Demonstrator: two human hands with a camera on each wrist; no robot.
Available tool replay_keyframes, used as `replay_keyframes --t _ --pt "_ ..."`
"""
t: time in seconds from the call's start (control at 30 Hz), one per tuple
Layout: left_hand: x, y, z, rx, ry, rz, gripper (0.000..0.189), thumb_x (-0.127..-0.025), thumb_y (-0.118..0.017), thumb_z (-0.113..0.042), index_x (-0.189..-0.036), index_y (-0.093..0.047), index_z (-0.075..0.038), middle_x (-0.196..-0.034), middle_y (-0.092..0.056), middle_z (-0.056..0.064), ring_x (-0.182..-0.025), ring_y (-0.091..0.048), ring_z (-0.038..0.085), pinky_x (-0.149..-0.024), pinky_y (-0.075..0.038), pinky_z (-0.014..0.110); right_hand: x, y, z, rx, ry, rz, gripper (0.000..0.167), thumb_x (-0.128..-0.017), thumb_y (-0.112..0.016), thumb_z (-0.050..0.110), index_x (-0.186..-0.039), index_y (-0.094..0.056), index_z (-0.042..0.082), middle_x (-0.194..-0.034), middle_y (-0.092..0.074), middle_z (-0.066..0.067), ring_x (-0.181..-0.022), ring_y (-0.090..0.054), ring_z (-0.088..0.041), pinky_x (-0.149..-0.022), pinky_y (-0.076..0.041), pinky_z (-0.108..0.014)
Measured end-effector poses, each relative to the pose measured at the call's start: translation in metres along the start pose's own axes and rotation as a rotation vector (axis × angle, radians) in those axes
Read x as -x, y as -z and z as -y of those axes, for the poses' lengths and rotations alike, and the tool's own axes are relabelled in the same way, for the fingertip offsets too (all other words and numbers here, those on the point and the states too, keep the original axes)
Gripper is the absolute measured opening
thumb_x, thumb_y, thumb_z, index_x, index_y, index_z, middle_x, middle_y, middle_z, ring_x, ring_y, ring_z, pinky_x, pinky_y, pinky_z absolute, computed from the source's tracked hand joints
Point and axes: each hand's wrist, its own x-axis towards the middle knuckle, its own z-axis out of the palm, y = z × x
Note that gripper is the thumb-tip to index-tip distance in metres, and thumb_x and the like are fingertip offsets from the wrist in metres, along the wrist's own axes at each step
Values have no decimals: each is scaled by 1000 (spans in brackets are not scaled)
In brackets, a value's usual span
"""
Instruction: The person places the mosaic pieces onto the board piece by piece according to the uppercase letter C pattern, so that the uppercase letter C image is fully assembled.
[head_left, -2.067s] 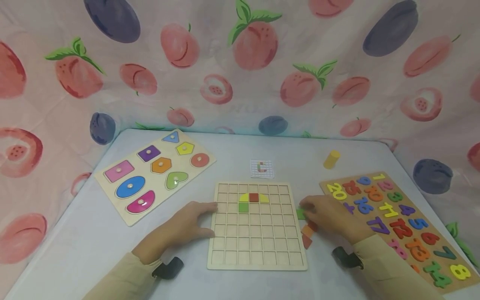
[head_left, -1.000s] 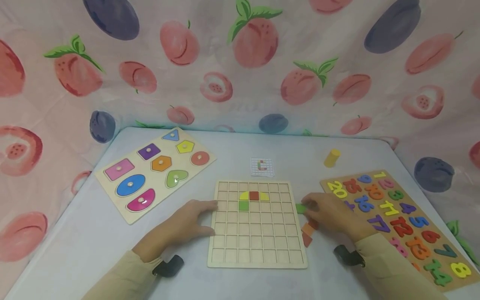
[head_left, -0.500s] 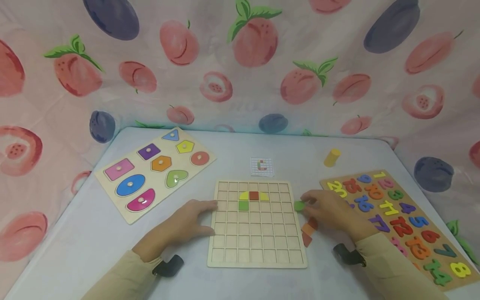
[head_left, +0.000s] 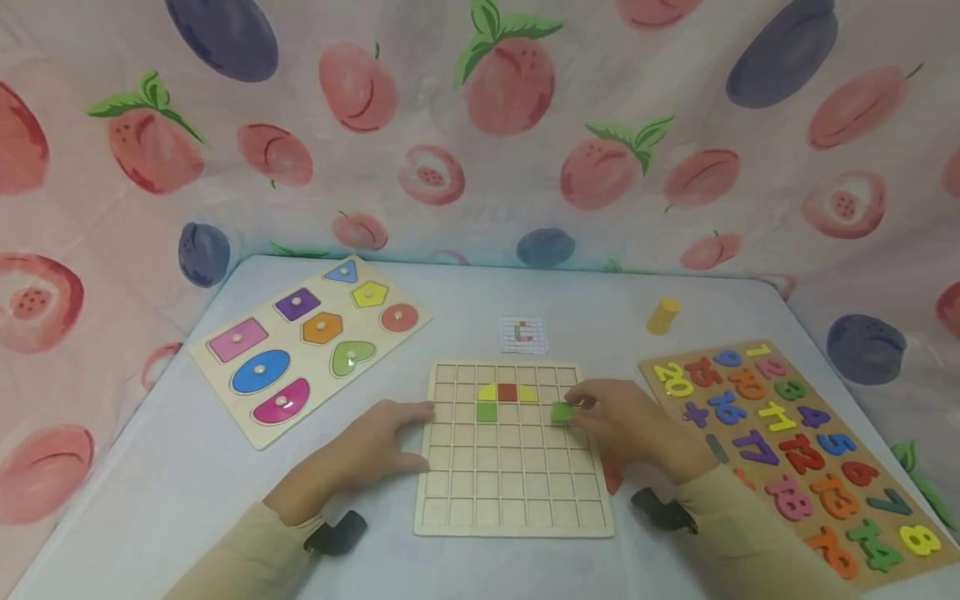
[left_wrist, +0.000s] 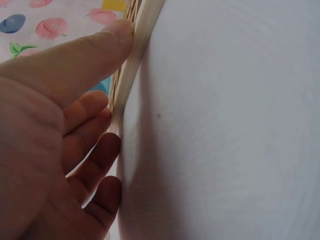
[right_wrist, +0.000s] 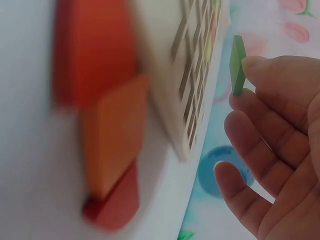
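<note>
Left hand [head_left: 372, 442] set along the left side of the grid board [head_left: 525, 461], mid-desk [head_left: 150, 508]; fingers loosely extended, thumb tip on the rim, nothing held. Likely there to stop the board sliding.
Right hand [head_left: 628, 421] pinches a green tile [head_left: 562, 412] between thumb and forefinger, raised over the board's right part, apart from it. Grip covers only one side of the tile, probably to leave the rest free.
Seated in the board: red tile [head_left: 507, 392] between two yellow tiles [head_left: 488, 392], a second green tile [head_left: 487, 412] just nearer.
Loose red and orange tiles [right_wrist: 117, 132] by the board's right side, presumably for short reach.
Picture card [head_left: 524, 333] between board and desk's far edge, apparently for reference. Yellow cylinder [head_left: 663, 317] toward the far right corner.
</note>
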Motion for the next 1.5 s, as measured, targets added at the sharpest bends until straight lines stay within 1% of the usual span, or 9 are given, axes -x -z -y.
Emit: replay_keyframes --t 0.03,0.13,0.27,0.4,0.6,0.83,0.97,1.2,1.5 --pt "0 0 0 -1 0 0 66 -79 -85 -21 -140 -60 -12 -143 -56 3 -135 -45 30 -110 -38 48 -1 -2 2 -4 12 0 27 -93 -68 22 -117 -71 10 -106 -69 -1 -98 -62 -22 -87 -53 -45" --pt "0 -1 1 -4 -2 -2 66 -79 -85 -21 -140 -60 -12 -143 -56 3 -134 -46 30 -110 -39 48 -5 -6 11 -25 11 3 26 -93 -68 23 -116 -71 12 -106 -69 0 -97 -61 -21 -88 -52 -44" --pt "0 -1 2 -4 -4 -3 66 -79 -85 -21 -140 -60 -12 -143 -56 3 -134 -46 30 -110 -39 48 -10 -10 21 -34 24 5 25 -92 -67 21 -115 -72 12 -108 -68 -1 -98 -61 -21 -90 -52 -44" --pt "-1 -1 2 0 -7 -1 66 -79 -85 -20 -140 -60 -12 -143 -56 3 -134 -46 30 -110 -38 48 -14 -13 28 -10 71 0 24 -90 -68 18 -112 -73 11 -109 -70 -1 -99 -62 -21 -90 -52 -44" --pt "-1 -1 3 1 -7 1 67 -79 -86 -21 -140 -60 -11 -143 -56 3 -135 -46 30 -110 -38 48 -20 -20 35 9 126 -5 19 -89 -72 19 -107 -74 13 -103 -71 3 -94 -63 -18 -85 -52 -40" --pt "-1 -1 2 4 0 2 67 -79 -86 -21 -140 -60 -12 -143 -56 3 -136 -45 30 -111 -38 48 -25 -25 43 17 194 6 20 -86 -70 14 -105 -74 11 -102 -71 2 -91 -63 -16 -81 -52 -37" --pt "-1 -2 3 5 3 1 66 -79 -86 -20 -139 -60 -12 -143 -56 2 -135 -45 30 -110 -39 48 -27 -28 47 12 223 6 17 -87 -70 14 -103 -74 11 -101 -72 2 -89 -63 -15 -79 -53 -36" --pt "0 -2 3 1 -2 1 65 -79 -86 -20 -139 -61 -13 -144 -55 0 -136 -45 30 -110 -39 48 -30 -32 53 4 214 22 17 -89 -70 17 -105 -74 11 -100 -72 3 -90 -63 -15 -83 -52 -38" --pt "-1 0 2 -4 -10 2 66 -80 -86 -21 -139 -60 -13 -144 -56 1 -135 -46 29 -110 -39 48 -31 -35 59 2 215 27 19 -88 -71 19 -106 -74 11 -102 -72 3 -91 -64 -14 -85 -52 -37"
